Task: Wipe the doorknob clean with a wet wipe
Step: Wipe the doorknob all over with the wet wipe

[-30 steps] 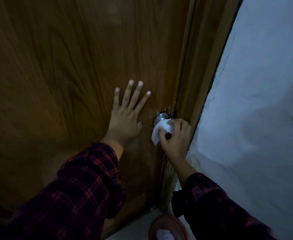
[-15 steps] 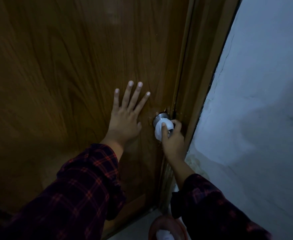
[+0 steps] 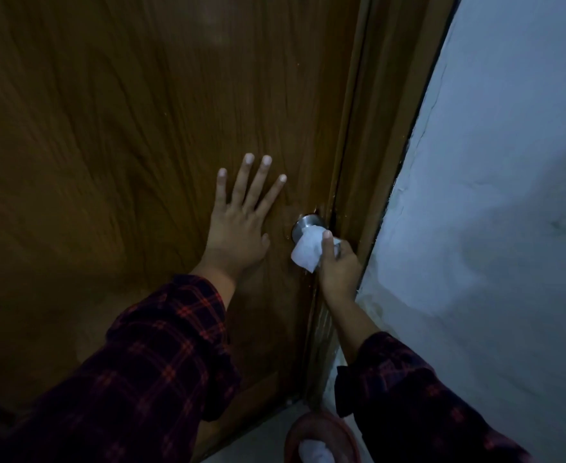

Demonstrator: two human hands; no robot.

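Note:
A round silver doorknob [image 3: 303, 223] sits at the right edge of a brown wooden door [image 3: 141, 145]. My right hand [image 3: 338, 265] grips a white wet wipe [image 3: 308, 250] wrapped over the knob's front, so only the knob's base collar shows. A loose corner of the wipe hangs down to the left. My left hand [image 3: 238, 225] lies flat on the door just left of the knob, fingers spread, holding nothing. Both arms wear dark red plaid sleeves.
The brown door frame [image 3: 375, 145] runs right beside the knob, then a pale painted wall [image 3: 492, 228]. On the floor below stands a reddish round bin [image 3: 321, 429] with a crumpled white piece [image 3: 315, 452] inside.
My right hand has turned around the knob with the wipe; the wipe's corner now hangs lower left. My left hand has stayed flat on the door.

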